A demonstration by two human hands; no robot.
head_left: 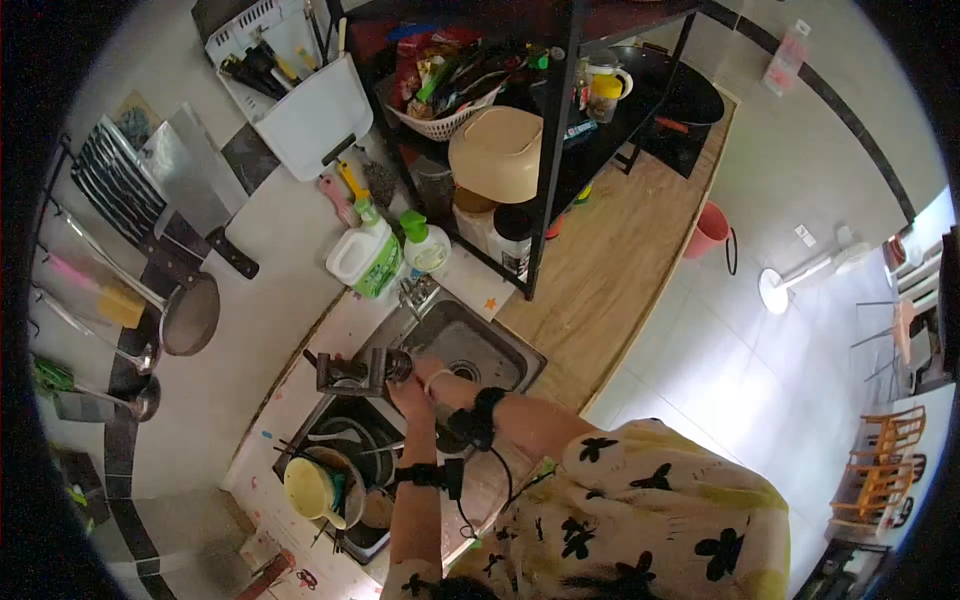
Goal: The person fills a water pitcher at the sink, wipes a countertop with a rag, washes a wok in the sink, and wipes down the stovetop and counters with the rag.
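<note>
Both my hands are together over the divider of a double metal sink [520, 352]. My left hand [408, 392] is closed on a dark metal object [352, 370] with a frame-like body and a round end. Beside it, my right hand [430, 372] is closed against the same object's round end; its fingers are partly hidden. Behind my hands stands the faucet [415, 295]. The near basin holds stacked dishes, a yellow ladle-like cup [310, 488] and chopsticks.
A white-green jug [365, 258] and a green-topped bottle [427, 246] stand behind the sink. A black shelf post [550, 150] rises beside it. Knives and a strainer [190, 315] hang on the left wall. A wooden counter [600, 290] runs right.
</note>
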